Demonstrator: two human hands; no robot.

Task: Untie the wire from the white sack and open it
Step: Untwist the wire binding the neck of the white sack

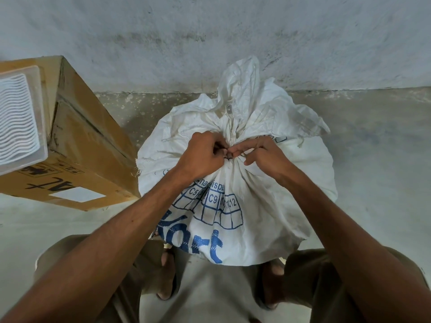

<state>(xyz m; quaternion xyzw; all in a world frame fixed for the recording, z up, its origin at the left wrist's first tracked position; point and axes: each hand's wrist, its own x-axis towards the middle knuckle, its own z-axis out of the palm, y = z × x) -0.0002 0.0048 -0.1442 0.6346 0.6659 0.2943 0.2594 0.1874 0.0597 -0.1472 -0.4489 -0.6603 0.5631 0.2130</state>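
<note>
A stained grey wall (163,38) and concrete floor (373,159) are seen behind the white sack (245,206), stood upright between the feet. Its gathered neck is pinched by both hands: left hand (201,157) curled closed, right hand (263,155) with fingers bent around the wire (227,157), which is barely visible. Slipping off or snapping the thin wire is the likely risk if twisted wrongly. A cardboard box (88,141) bearing a plastic tray (18,117) is parked left, clear of the work.

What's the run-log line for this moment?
step: untying wire | left hand: pinching at sack neck | right hand: fingers at same knot | white sack: tied shut, upright on floor | wire: barely visible
</note>
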